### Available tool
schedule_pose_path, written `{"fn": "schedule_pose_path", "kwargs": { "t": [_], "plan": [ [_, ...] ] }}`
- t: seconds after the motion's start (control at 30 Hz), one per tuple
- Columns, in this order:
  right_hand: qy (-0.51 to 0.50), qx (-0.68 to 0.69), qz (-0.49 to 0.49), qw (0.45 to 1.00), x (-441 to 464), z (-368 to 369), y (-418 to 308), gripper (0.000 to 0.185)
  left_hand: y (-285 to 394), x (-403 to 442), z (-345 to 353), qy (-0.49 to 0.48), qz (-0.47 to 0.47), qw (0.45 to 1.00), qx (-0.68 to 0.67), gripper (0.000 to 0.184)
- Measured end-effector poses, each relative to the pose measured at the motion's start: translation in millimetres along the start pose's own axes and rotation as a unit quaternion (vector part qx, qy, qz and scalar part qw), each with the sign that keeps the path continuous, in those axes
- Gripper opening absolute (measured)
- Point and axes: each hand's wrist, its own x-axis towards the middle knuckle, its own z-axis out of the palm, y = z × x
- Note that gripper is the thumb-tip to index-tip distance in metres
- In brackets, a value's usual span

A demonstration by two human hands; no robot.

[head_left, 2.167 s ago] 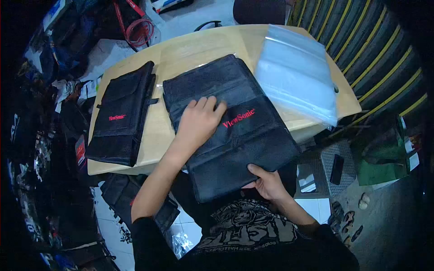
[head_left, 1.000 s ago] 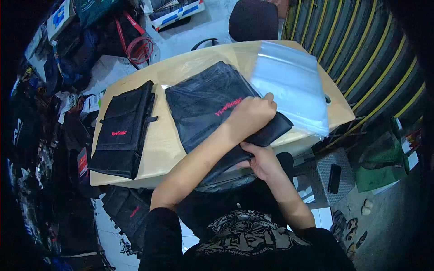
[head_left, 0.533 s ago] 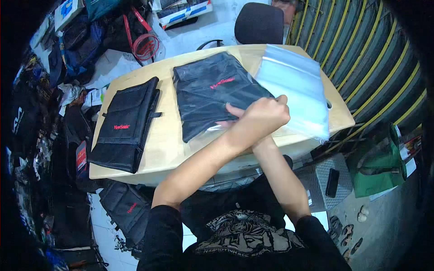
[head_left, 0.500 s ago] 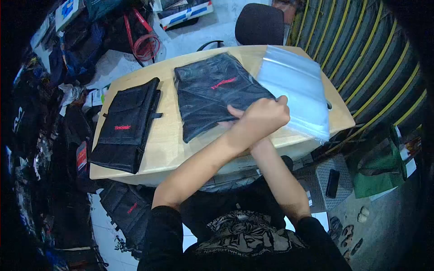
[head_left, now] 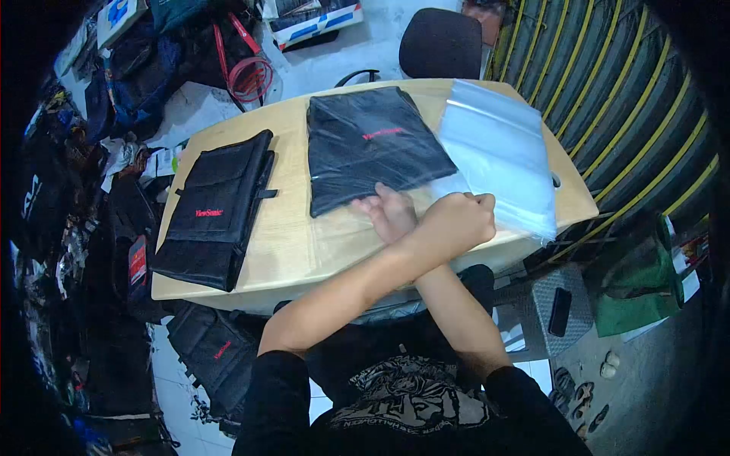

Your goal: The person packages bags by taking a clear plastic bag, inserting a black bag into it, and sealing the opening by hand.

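Observation:
A black folded bag with red ViewSonic lettering lies on the table inside a clear plastic sleeve. My left hand is closed in a fist at the sleeve's near right edge, its forearm crossing over my right wrist. Just below the bag's near edge, my right hand has its fingers partly spread, beneath or within the clear film; I cannot tell which. Another black ViewSonic bag, not in plastic, rests at the left. Flat clear plastic sleeves are stacked at the right.
The pale wooden table has a curved far edge. Beyond it stands a dark chair. More black bags lie on the floor at lower left. At the right are a phone on a grey woven surface and a green bag.
The bag went from being held bare to lying inside the clear sleeve, farther up the table. My left hand moved right and closed on the film; my right hand drew back from the bag.

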Motion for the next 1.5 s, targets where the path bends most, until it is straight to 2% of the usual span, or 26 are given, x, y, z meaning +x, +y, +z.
{"fn": "schedule_pose_path", "kwargs": {
  "t": [0.03, 0.07, 0.1, 0.13, 0.17, 0.27, 0.37, 0.43, 0.5, 0.53, 0.6, 0.63, 0.67, 0.7, 0.73, 0.87, 0.9, 0.93, 1.0, 1.03, 1.1, 1.13, 1.2, 1.33, 1.4, 1.5],
  "plan": [
    [-0.064, -0.23, -0.093, 0.967, 10, -25, 8, 0.024, 0, -1, 2, -0.005, 0.0, 1.0, 0.003, 0.007],
    [-0.083, -0.431, -0.208, 0.874, 21, -51, 16, 0.028, -1, -4, 4, -0.01, 0.0, 1.0, 0.005, 0.007],
    [-0.104, -0.422, -0.199, 0.878, 36, -72, 26, 0.03, -3, -7, 5, -0.006, 0.005, 1.0, 0.004, 0.008],
    [-0.101, -0.242, -0.062, 0.963, 22, -48, 14, 0.032, -5, -12, 6, -0.008, -0.008, 1.0, 0.012, 0.01],
    [-0.045, -0.041, 0.062, 0.996, 8, -24, 3, 0.037, -5, -18, 8, -0.011, -0.02, 1.0, 0.018, 0.013],
    [-0.054, 0.093, 0.177, 0.978, -38, -14, -19, 0.042, -9, -37, 3, -0.004, -0.033, 0.999, -0.008, 0.015],
    [-0.142, 0.125, 0.172, 0.967, -67, -77, 7, 0.045, -17, -58, -13, -0.077, -0.03, 0.994, -0.065, 0.019],
    [-0.025, 0.036, 0.221, 0.974, -130, -20, -32, 0.04, -18, -69, -25, -0.096, -0.052, 0.986, -0.13, 0.021],
    [-0.13, -0.154, 0.312, 0.929, -160, 3, -68, 0.034, -22, -84, -30, -0.092, -0.099, 0.96, -0.247, 0.028],
    [-0.182, -0.248, 0.349, 0.886, -168, 6, -86, 0.032, -27, -93, -32, -0.049, -0.157, 0.94, -0.299, 0.032],
    [-0.161, -0.392, 0.223, 0.878, -162, 7, -119, 0.032, -43, -116, -32, 0.014, -0.351, 0.902, -0.252, 0.036],
    [-0.101, -0.447, 0.122, 0.88, -148, 1, -135, 0.031, -58, -127, -33, 0.043, -0.453, 0.861, -0.229, 0.038],
    [-0.038, -0.496, 0.02, 0.867, -126, -3, -149, 0.03, -72, -140, -30, 0.004, -0.515, 0.848, -0.124, 0.036],
    [0.026, -0.541, -0.129, 0.831, -98, -6, -156, 0.032, -87, -155, -25, -0.034, -0.569, 0.822, -0.017, 0.035],
    [0.091, -0.603, -0.175, 0.773, -71, -12, -163, 0.039, -100, -172, -15, -0.037, -0.611, 0.791, 0.013, 0.036],
    [0.114, -0.738, -0.067, 0.662, -1, -29, -164, 0.04, -139, -197, -12, -0.056, -0.715, 0.642, -0.269, 0.044],
    [0.111, -0.769, -0.046, 0.628, 3, -28, -161, 0.041, -134, -192, -9, 0.022, -0.715, 0.626, -0.31, 0.045],
    [0.102, -0.73, -0.018, 0.675, 3, -28, -160, 0.04, -132, -189, -10, 0.036, -0.721, 0.603, -0.34, 0.043],
    [0.079, -0.647, 0.038, 0.758, 2, -26, -160, 0.037, -140, -180, -22, -0.063, -0.714, 0.604, -0.347, 0.042],
    [0.093, -0.566, 0.062, 0.817, 3, -29, -159, 0.029, -143, -182, -16, -0.026, -0.719, 0.547, -0.429, 0.042],
    [0.071, -0.444, 0.1, 0.888, -1, -31, -164, 0.023, -148, -187, 2, 0.047, -0.698, 0.419, -0.579, 0.044],
    [0.059, -0.379, 0.116, 0.916, -1, -31, -168, 0.02, -142, -178, -7, 0.066, -0.691, 0.407, -0.594, 0.042],
    [0.054, -0.296, 0.107, 0.948, 5, -40, -166, 0.019, -130, -163, -25, 0.102, -0.672, 0.384, -0.625, 0.04],
    [0.055, -0.137, 0.13, 0.98, -1, -44, -158, 0.019, -122, -163, -13, 0.202, -0.632, 0.205, -0.72, 0.037],
    [0.061, -0.106, 0.124, 0.985, -4, -51, -156, 0.019, -119, -165, -9, 0.152, -0.632, 0.207, -0.731, 0.041],
    [0.082, -0.176, 0.116, 0.974, -9, -54, -156, 0.024, -112, -174, 0, 0.141, -0.621, 0.284, -0.717, 0.046]
  ]
}}
